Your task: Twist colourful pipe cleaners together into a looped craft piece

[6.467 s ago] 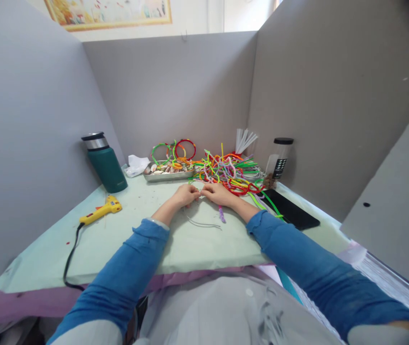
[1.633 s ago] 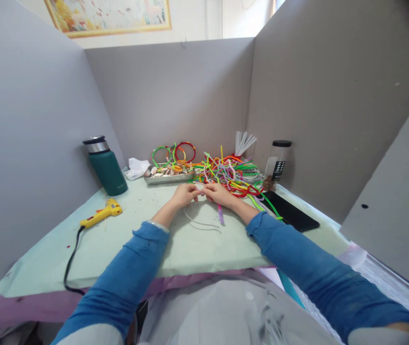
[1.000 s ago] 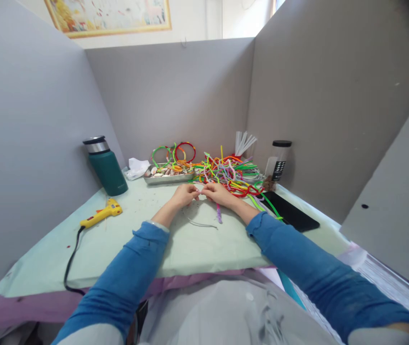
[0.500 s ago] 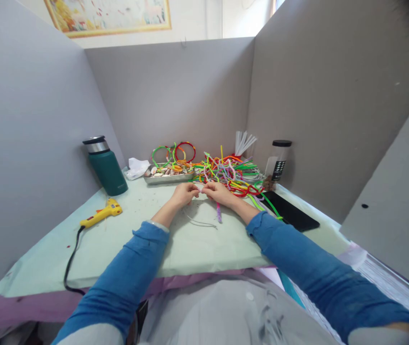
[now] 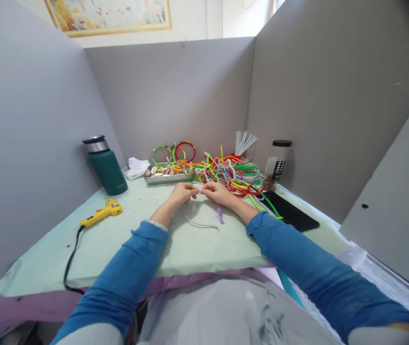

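Nearest of all, on the person's side of the metal tray (image 5: 168,180), there is grey clothing (image 5: 218,306) and two blue sleeves (image 5: 128,273). The pale green table top (image 5: 204,247) comes next. On it, in front of the tray and a bit to its right, lie thin grey wires (image 5: 202,225). A fuzzy purple strip (image 5: 220,214) is also in front and to the right of the tray, poking out under the right hand (image 5: 218,192).

The left hand (image 5: 183,193) is just in front of the tray. Each hand has its thumb and finger pinched close together, and the fingertips of both almost meet. What they pinch is too small to tell.

Left of the tray and nearer is a yellow glue gun (image 5: 101,213) with a black cord (image 5: 71,258). A flat black thing (image 5: 294,213) lies far to the tray's right. The green bottle (image 5: 108,171), left of the tray, has a tiny mark too small to read. The tray holds what look like shells. Right beside it is a messy heap of bright fuzzy sticks (image 5: 233,172). Past the heap, a clear jar (image 5: 278,160) wears a black label with blurry white marks. Colourful rings (image 5: 194,151) stand behind the tray, before a grey wall (image 5: 175,96).
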The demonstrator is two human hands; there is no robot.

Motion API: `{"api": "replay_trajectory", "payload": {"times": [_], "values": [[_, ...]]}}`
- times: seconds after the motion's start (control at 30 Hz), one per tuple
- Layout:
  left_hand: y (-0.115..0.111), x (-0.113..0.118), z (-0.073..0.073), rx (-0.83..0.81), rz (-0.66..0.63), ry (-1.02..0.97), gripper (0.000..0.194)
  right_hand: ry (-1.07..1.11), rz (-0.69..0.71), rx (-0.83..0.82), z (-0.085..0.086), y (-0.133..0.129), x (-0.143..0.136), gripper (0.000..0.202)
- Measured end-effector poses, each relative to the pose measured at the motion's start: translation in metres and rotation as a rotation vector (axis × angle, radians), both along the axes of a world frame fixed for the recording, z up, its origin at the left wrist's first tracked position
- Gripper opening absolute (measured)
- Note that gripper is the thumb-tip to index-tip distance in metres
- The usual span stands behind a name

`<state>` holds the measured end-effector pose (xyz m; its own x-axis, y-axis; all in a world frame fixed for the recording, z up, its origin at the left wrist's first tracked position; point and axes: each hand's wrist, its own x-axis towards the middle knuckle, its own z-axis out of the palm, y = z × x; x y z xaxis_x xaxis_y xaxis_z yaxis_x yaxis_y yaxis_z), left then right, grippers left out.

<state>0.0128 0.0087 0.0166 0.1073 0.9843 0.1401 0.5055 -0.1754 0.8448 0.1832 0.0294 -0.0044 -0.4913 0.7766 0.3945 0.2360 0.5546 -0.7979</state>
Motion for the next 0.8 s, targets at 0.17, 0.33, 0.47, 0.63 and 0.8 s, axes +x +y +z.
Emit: {"api": "replay_trajectory", "payload": {"times": [0.17,0.33,0.47,0.63,0.8], "values": [[0.0,0.0,0.002,-0.108,0.026,-0.13,0.018,-0.007,0.002,0.029,-0.001,-0.001,-0.001,0.027],[-0.007,0.002,0.007,-0.165,0.03,-0.199,0.017,-0.025,-0.002,0.088,-0.001,-0.001,-0.001,0.027],[-0.011,0.003,0.01,-0.193,0.023,-0.219,0.019,-0.03,-0.005,0.119,-0.001,-0.002,-0.001,0.027],[-0.012,0.003,0.011,-0.215,0.007,-0.245,0.025,-0.021,0.003,0.134,-0.001,-0.003,-0.001,0.026],[-0.01,0.003,0.009,-0.21,0.0,-0.252,0.022,-0.005,-0.002,0.098,-0.002,-0.002,-0.002,0.026]]}}
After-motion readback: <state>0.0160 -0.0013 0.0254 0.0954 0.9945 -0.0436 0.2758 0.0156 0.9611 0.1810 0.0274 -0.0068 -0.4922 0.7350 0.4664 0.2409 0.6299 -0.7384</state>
